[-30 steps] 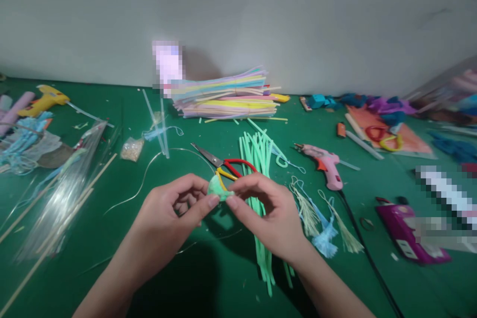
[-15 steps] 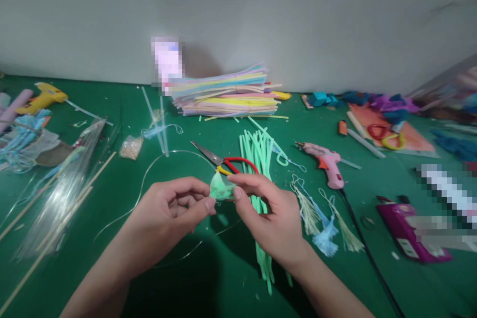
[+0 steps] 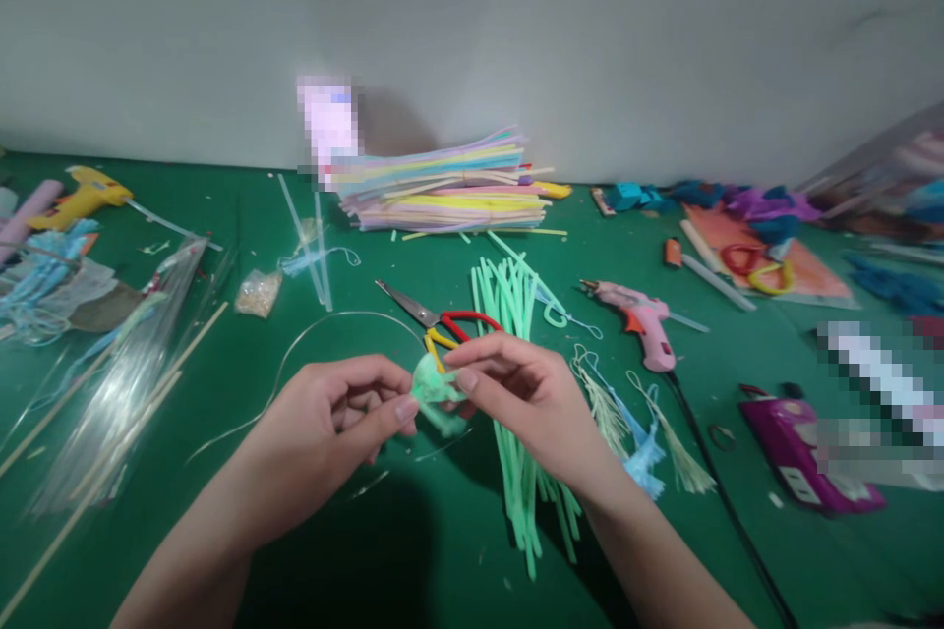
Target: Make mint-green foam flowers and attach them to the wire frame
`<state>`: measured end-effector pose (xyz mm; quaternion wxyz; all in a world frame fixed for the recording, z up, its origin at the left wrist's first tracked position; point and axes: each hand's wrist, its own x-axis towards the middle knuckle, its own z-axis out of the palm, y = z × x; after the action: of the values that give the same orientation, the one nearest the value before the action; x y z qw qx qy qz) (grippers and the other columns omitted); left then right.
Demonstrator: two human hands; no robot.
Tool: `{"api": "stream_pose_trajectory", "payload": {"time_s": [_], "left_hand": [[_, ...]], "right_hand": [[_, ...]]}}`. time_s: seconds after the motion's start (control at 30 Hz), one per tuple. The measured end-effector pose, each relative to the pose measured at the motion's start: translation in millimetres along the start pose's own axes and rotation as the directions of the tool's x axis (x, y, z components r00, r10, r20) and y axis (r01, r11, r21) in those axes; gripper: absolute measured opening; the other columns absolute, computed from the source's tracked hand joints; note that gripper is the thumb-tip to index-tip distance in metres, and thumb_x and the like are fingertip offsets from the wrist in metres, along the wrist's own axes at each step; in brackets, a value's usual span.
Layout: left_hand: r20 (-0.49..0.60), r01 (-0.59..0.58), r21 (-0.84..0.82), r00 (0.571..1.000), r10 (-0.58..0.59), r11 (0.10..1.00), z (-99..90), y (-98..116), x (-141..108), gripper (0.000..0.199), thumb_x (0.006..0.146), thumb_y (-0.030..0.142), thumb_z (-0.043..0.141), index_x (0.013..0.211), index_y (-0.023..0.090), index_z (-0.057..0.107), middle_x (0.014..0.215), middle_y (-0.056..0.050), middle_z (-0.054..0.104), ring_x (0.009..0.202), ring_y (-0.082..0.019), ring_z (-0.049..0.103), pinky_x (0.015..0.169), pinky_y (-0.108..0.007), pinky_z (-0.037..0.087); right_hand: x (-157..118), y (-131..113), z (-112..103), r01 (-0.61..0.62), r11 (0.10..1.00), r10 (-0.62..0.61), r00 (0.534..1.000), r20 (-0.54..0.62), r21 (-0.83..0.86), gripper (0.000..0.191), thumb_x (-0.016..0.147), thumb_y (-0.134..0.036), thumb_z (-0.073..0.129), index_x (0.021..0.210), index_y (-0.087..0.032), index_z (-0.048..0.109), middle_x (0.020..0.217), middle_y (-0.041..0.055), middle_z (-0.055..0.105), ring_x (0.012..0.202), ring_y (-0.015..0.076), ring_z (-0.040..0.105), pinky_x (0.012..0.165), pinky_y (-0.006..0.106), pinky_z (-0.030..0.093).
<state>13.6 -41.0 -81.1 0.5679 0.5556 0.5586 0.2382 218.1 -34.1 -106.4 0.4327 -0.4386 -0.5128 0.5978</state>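
A small light-green fuzzy piece (image 3: 434, 387), seemingly bent pipe cleaner, hangs above the table between my two hands. My left hand (image 3: 346, 408) pinches its left side between thumb and forefinger. On the other side, my right hand (image 3: 527, 403) grips it with thumb and fingertips. Just beyond lie scissors (image 3: 428, 316) with one red and one yellow handle, their blades parted. A bundle of light-green pipe cleaners (image 3: 520, 511) runs under my right hand. Thin clear wire (image 3: 284, 359) curves in a loop on the table behind my left hand.
Multicoloured pipe cleaners (image 3: 449, 182) are stacked by the wall. On the right lie a pink glue gun (image 3: 645, 314), tassels (image 3: 641, 462) and a purple power strip (image 3: 803, 452). A yellow glue gun (image 3: 88, 197), wooden sticks (image 3: 147, 408) and a bead bag (image 3: 258, 295) are on the left.
The green piece has turned between my fingers, and a thin part of it now hangs lower. My right hand has shifted slightly left and its fingers have bent over more.
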Motion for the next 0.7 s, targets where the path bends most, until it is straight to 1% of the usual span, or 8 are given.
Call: {"api": "stream_pose_trajectory", "payload": {"time_s": [0.1,0.23,0.3,0.37,0.47,0.57,0.63,0.7], "left_hand": [[0.012,-0.009,-0.018,1.0,0.009,1.0,-1.4,-1.6,-0.9,0.015,0.082,0.036,0.071,0.083,0.02,0.069,0.063,0.002,0.065,0.048,-0.007,0.049,0.044,-0.014,0.036],[-0.004,-0.005,-0.057,1.0,0.004,0.998,-2.4,-0.3,-1.0,0.013,0.08,0.032,0.074,0.082,0.021,0.069,0.061,0.004,0.065,0.046,-0.006,0.048,0.039,-0.013,0.031],[-0.001,-0.007,-0.051,1.0,0.007,0.999,-3.1,1.4,-0.7,0.013,0.081,0.033,0.072,0.081,0.02,0.068,0.058,0.005,0.063,0.045,-0.005,0.047,0.038,-0.012,0.03],[0.01,-0.009,-0.039,1.0,0.01,0.999,-3.7,2.7,-0.8,0.015,0.085,0.035,0.069,0.081,0.02,0.067,0.055,0.007,0.059,0.044,-0.005,0.045,0.038,-0.012,0.03],[0.025,-0.026,-0.033,0.999,0.027,0.999,-4.1,3.3,-1.3,0.019,0.089,0.038,0.065,0.082,0.02,0.066,0.052,0.008,0.055,0.043,-0.005,0.043,0.038,-0.011,0.029],[0.028,-0.042,-0.037,0.999,0.043,0.998,-3.7,3.7,-1.0,0.021,0.089,0.039,0.064,0.081,0.02,0.065,0.048,0.008,0.051,0.041,-0.005,0.041,0.037,-0.012,0.028],[0.03,-0.041,-0.045,0.999,0.043,0.998,-3.3,4.6,-0.4,0.02,0.089,0.038,0.064,0.081,0.02,0.065,0.047,0.009,0.049,0.041,-0.005,0.04,0.037,-0.011,0.028],[0.038,-0.024,-0.058,0.999,0.026,0.998,-3.2,5.4,-0.2,0.019,0.087,0.037,0.066,0.081,0.019,0.065,0.051,0.008,0.052,0.042,-0.004,0.041,0.037,-0.011,0.029]], "right_hand": [[0.4,-0.9,-1.8,-0.012,0.999,0.011,1.0,0.022,0.047,0.009,0.083,-0.023,0.073,0.091,-0.02,0.074,0.077,-0.0006,0.075,0.064,0.0108,0.072,0.06,0.021,0.06],[0.8,0.5,-1.6,0.024,0.996,-0.029,0.998,0.048,0.09,0.01,0.083,-0.024,0.074,0.093,-0.022,0.074,0.08,-0.0006,0.076,0.065,0.0104,0.072,0.06,0.02,0.06],[1.2,1.4,-1.4,0.049,0.992,-0.055,0.997,0.05,0.12,0.012,0.083,-0.026,0.076,0.095,-0.022,0.075,0.08,-0.0009,0.075,0.065,0.0099,0.072,0.06,0.02,0.06],[1.8,2.1,-1.9,0.058,0.988,-0.068,0.996,0.061,0.146,0.01,0.088,-0.029,0.072,0.095,-0.023,0.075,0.078,-0.001,0.073,0.066,0.0093,0.071,0.06,0.019,0.059],[2.8,3.7,-3.7,0.054,0.983,-0.07,0.994,0.086,0.174,0.014,0.094,-0.031,0.064,0.094,-0.023,0.076,0.076,-0.001,0.071,0.067,0.0086,0.071,0.06,0.017,0.059],[2.0,6.0,-5.0,0.081,0.978,-0.105,0.988,0.117,0.19,0.01,0.089,-0.029,0.071,0.098,-0.025,0.075,0.08,-0.0019,0.071,0.067,0.0073,0.07,0.061,0.017,0.058],[0.1,7.3,-4.5,0.135,0.977,-0.156,0.98,0.126,0.162,0.02,0.082,-0.025,0.078,0.101,-0.026,0.074,0.084,-0.0017,0.071,0.069,0.0072,0.068,0.063,0.017,0.057],[-2.0,7.9,-2.9,0.189,0.976,-0.201,0.973,0.11,0.111,0.021,0.08,-0.021,0.08,0.1,-0.025,0.074,0.088,-0.0009,0.071,0.072,0.0078,0.066,0.065,0.018,0.057]]}}
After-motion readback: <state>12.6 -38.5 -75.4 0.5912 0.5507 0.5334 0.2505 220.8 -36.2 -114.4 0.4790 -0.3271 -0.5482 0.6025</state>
